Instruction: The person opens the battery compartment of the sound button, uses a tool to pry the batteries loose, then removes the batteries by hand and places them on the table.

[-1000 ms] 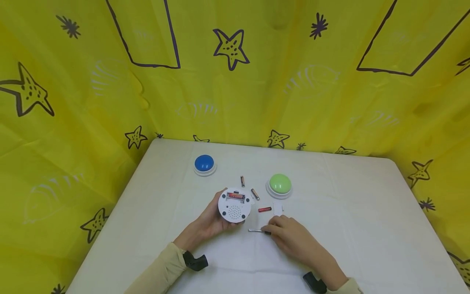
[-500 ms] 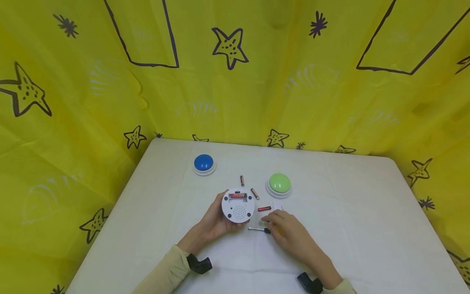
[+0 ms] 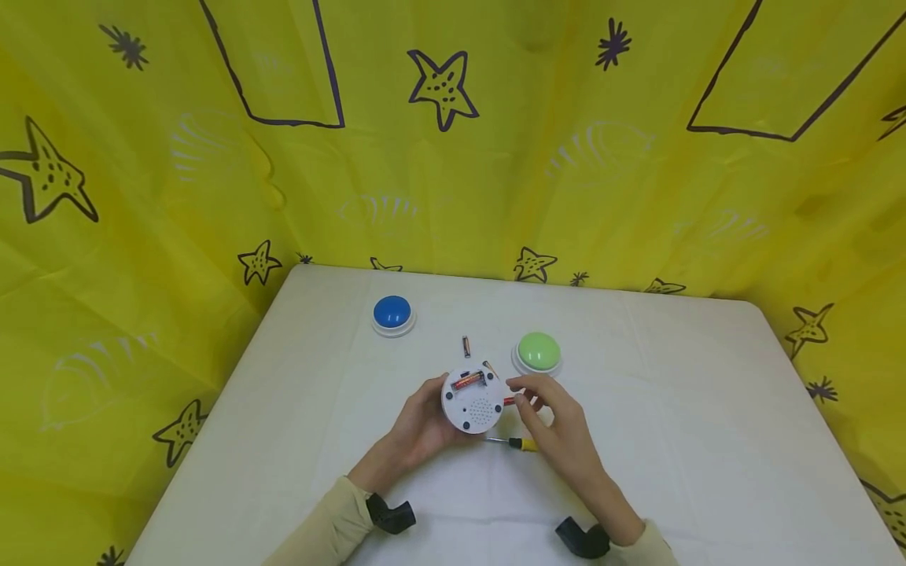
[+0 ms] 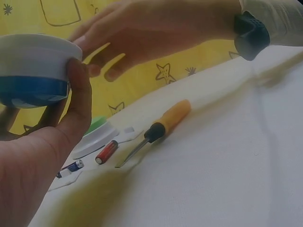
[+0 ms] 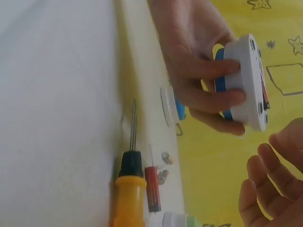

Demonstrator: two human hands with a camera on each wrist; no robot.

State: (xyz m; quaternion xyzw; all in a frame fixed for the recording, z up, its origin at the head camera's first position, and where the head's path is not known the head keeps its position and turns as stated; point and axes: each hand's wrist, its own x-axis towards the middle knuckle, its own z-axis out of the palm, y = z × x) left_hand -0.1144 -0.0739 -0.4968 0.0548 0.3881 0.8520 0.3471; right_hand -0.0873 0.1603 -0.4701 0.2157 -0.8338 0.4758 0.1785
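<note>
My left hand (image 3: 421, 424) grips a round white push-button (image 3: 476, 417) by its side, its speaker-holed base facing up and its blue dome (image 4: 35, 90) underneath. In the base's battery compartment sits a red AAA battery (image 3: 467, 380), slightly tilted. My right hand (image 3: 555, 420) hovers just right of the base, fingers loosely bent with nothing between them. Below it on the table lies a screwdriver (image 4: 175, 116) with a yellow handle and black collar. Another red battery (image 5: 152, 189) lies beside the screwdriver, partly covered by my right hand in the head view.
Behind the held button lie two more batteries, one upright in view (image 3: 465, 347) and one partly hidden (image 3: 490, 367). A green push-button (image 3: 539, 351) stands at the back right, a blue push-button (image 3: 392, 313) at the back left. A yellow curtain (image 3: 453, 196) hangs behind the table.
My right hand has left the screwdriver on the table and risen toward the button's base. My left hand has shifted the button to the right and turned it a little.
</note>
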